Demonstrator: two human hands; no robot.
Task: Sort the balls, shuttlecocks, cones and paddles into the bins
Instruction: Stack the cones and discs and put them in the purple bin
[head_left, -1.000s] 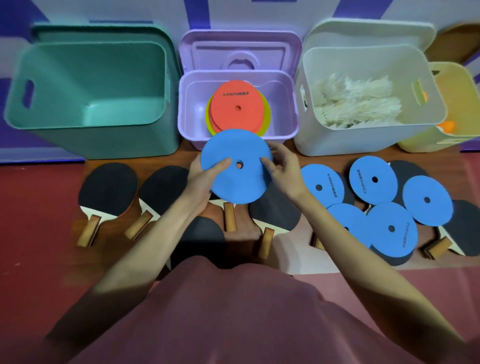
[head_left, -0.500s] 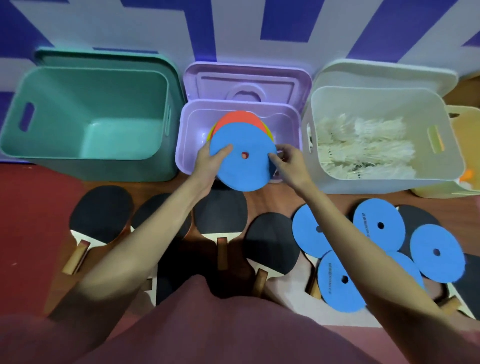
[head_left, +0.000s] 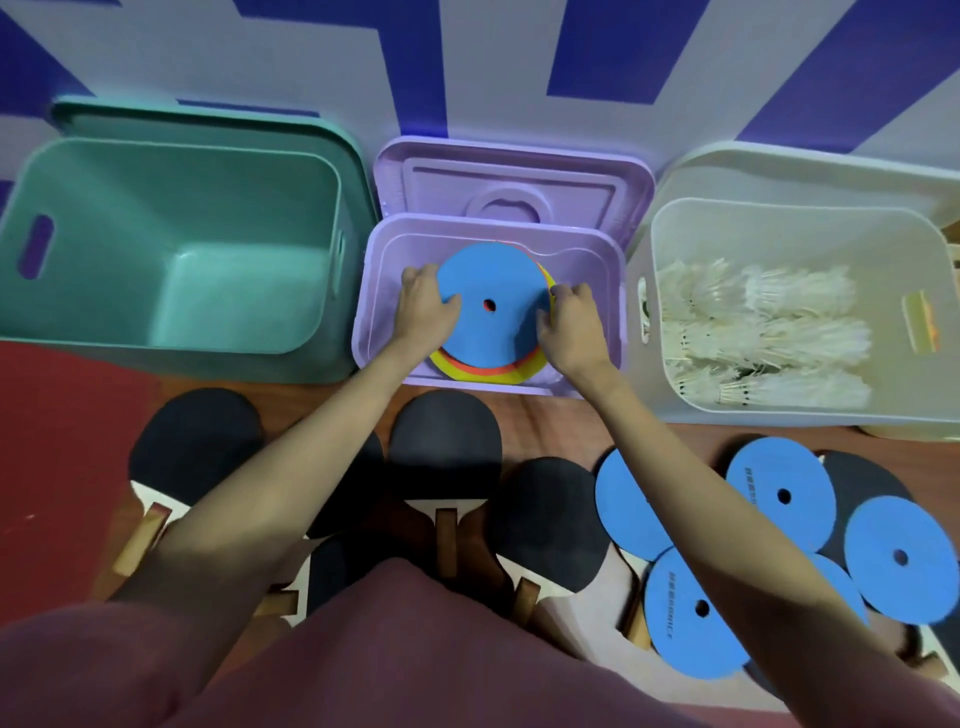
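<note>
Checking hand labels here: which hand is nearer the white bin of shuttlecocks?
Right. The right hand grips the blue disc on the side facing the white bin; the left hand holds the disc's far edge.

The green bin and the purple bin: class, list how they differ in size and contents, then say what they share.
1. The green bin is larger; the purple bin is smaller and shallower.
2. The green bin shows nothing inside; the purple bin holds a stack of flat discs, the blue disc on top.
3. Both hands reach into the purple bin, none into the green one.

Both are open plastic bins against the wall.

Four bins (head_left: 176, 249) – six paddles (head_left: 447, 441).
</note>
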